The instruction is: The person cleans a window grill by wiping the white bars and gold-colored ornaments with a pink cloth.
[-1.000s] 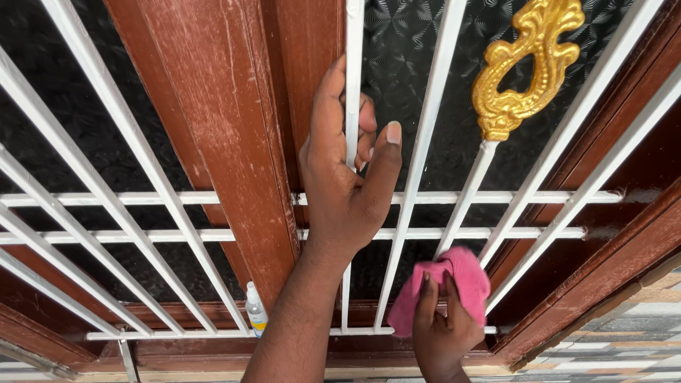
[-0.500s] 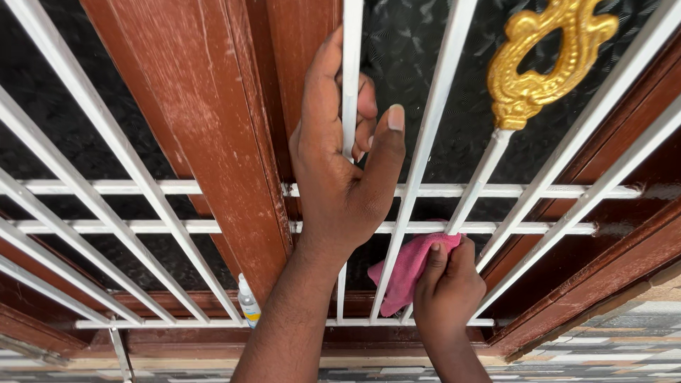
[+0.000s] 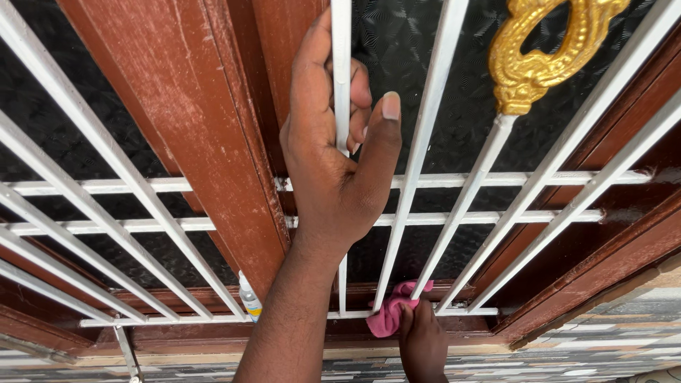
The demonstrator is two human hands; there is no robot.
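My left hand (image 3: 333, 163) is wrapped around a white vertical bar (image 3: 341, 78) of a window grille, fingers behind the bar and thumb pointing up beside it. Low in the frame my right hand (image 3: 423, 340) presses a pink cloth (image 3: 392, 315) against the bottom rail (image 3: 284, 317) of the grille, between two bars. The cloth is bunched and partly hidden by the hand and the bars.
A reddish-brown wooden window frame (image 3: 191, 135) with dark patterned glass (image 3: 425, 78) lies behind the white bars. A gold ornament (image 3: 535, 53) sits on one bar at upper right. A small clear bottle (image 3: 249, 298) stands on the sill. Tiled wall (image 3: 610, 340) runs below.
My right hand has carried the pink cloth downward to the bottom rail. My left hand keeps its hold on the same bar, and the view has moved closer.
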